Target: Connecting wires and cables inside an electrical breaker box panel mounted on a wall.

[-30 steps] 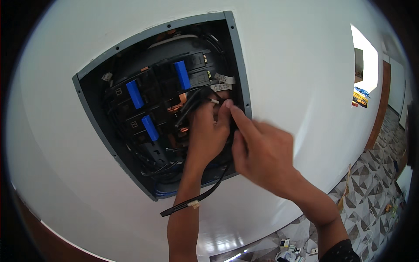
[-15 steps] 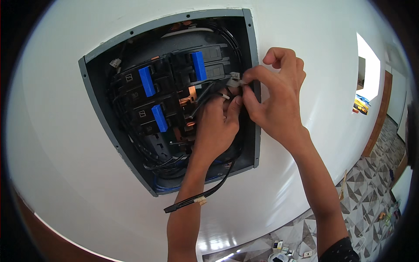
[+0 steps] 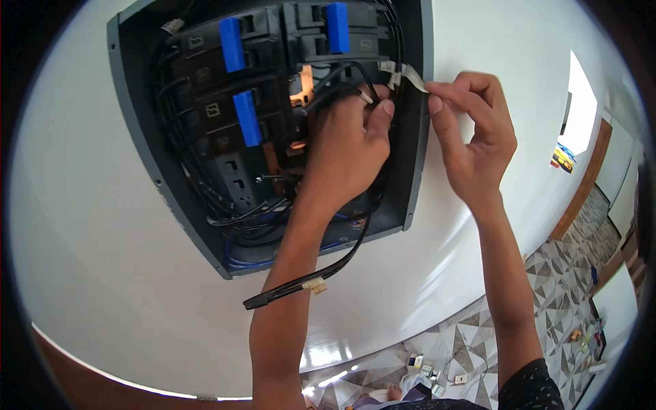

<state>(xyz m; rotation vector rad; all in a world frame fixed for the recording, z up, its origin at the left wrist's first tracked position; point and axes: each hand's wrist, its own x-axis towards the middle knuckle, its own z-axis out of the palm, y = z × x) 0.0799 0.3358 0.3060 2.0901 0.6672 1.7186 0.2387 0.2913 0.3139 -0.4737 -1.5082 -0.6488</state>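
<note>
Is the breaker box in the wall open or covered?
Open. The breaker box has no cover: breakers with blue handles and black wires are exposed, and the left hand reaches inside.

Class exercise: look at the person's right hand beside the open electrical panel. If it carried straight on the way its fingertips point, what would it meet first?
The right hand points left, pinching a white wire tag. Going straight on, it would probably first meet the panel's grey frame edge, then the left hand among the black wires; depth is unclear.
</note>
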